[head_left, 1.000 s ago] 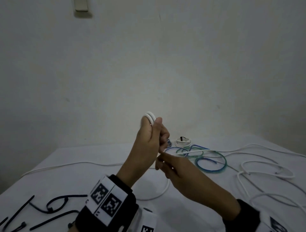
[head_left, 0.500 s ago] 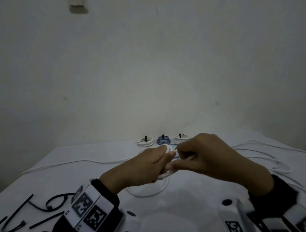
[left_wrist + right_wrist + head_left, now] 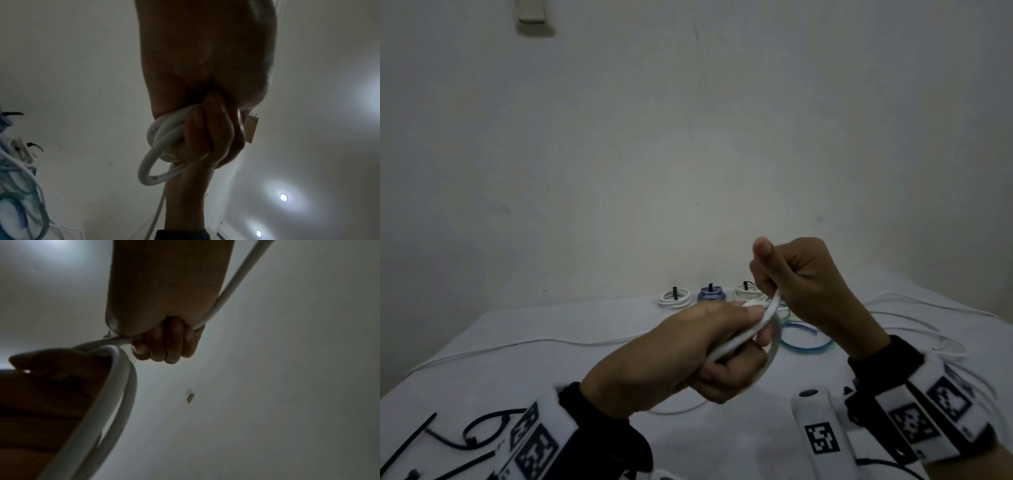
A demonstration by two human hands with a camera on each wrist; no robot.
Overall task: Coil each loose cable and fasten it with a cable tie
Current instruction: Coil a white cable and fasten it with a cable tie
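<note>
Seen from below against a plain grey wall (image 3: pixel 287 369): right hand (image 3: pixel 162 305) fisted round a thick white round cable (image 3: pixel 232 283), fingers (image 3: pixel 170 344) curled over it. Lower left, left hand (image 3: pixel 53 394) gripping two loops of that cable. On the wall, a small pale rectangular switch plate (image 3: pixel 189 395).

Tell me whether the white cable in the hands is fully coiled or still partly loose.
Partly loose. The left hand grips a few loops of the white cable, while the right hand holds a free length trailing to the table.
</note>
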